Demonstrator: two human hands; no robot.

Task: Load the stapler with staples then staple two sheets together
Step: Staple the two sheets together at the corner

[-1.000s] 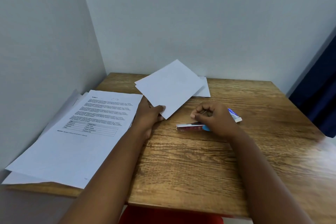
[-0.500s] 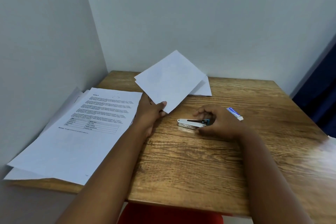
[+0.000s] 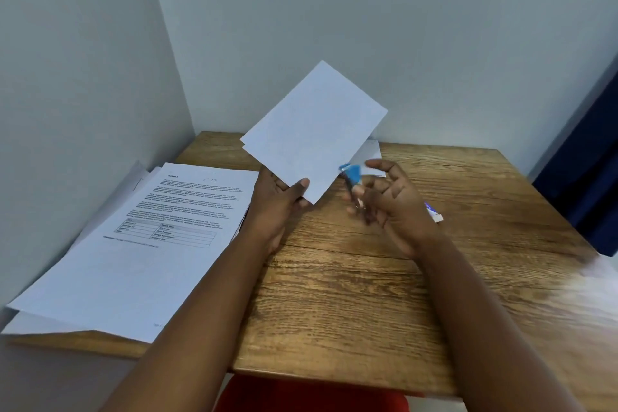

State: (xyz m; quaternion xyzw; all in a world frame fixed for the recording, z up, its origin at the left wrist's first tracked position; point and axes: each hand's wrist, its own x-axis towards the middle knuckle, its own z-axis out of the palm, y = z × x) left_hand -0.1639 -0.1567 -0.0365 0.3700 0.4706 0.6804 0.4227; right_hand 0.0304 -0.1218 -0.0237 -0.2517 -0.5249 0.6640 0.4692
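Bare table [image 3: 351, 294] near front edge; printed stack [image 3: 140, 244] blocks left, walls behind.

papers [image 3: 140, 264] left on table [image 3: 351, 311] | held sheets [image 3: 314, 130] centre | stapler [image 3: 352, 184], blurred, apparently just right

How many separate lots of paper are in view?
3: small sheets held in left hand, a printed stack on the table's left, sheets lying behind; more may be hidden.
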